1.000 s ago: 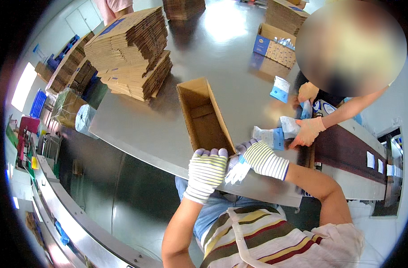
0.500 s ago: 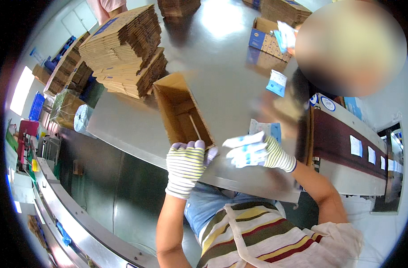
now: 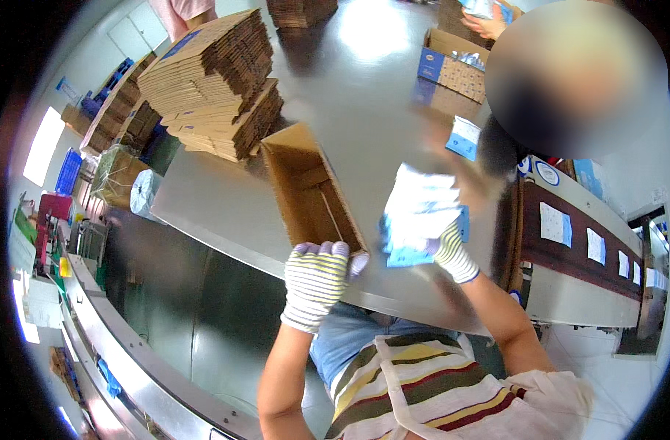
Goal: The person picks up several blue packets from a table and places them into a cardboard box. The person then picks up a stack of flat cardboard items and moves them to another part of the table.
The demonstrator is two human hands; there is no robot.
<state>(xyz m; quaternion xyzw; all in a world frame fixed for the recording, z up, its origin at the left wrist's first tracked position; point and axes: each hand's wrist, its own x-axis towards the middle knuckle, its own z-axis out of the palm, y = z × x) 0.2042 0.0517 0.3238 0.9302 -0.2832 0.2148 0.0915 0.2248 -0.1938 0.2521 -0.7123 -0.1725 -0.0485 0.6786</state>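
My left hand (image 3: 317, 282), in a striped glove, is closed over the near edge of an open cardboard box (image 3: 306, 192). The box's bare brown inside shows, with a pale line along its bottom. To its right, my right hand (image 3: 451, 253), gloved the same way, grips a fanned bunch of white and blue packets (image 3: 421, 209) above the metal table. Its fingers are partly hidden by the packets. A blue edge of packet (image 3: 464, 224) shows just beyond that hand. Another white and blue packet (image 3: 463, 138) lies farther off on the table.
Stacked flat cartons (image 3: 210, 73) stand at the far left of the table (image 3: 218, 213). Across it, a co-worker's hand (image 3: 487, 26) holds packets near a partly filled blue and brown carton (image 3: 452, 67). At right, a conveyor belt (image 3: 569, 253) carries several packets.
My right hand's packets have moved away from me and now show as a fan. My left hand keeps its hold on the box. The co-worker's hand has moved up from the far carton.
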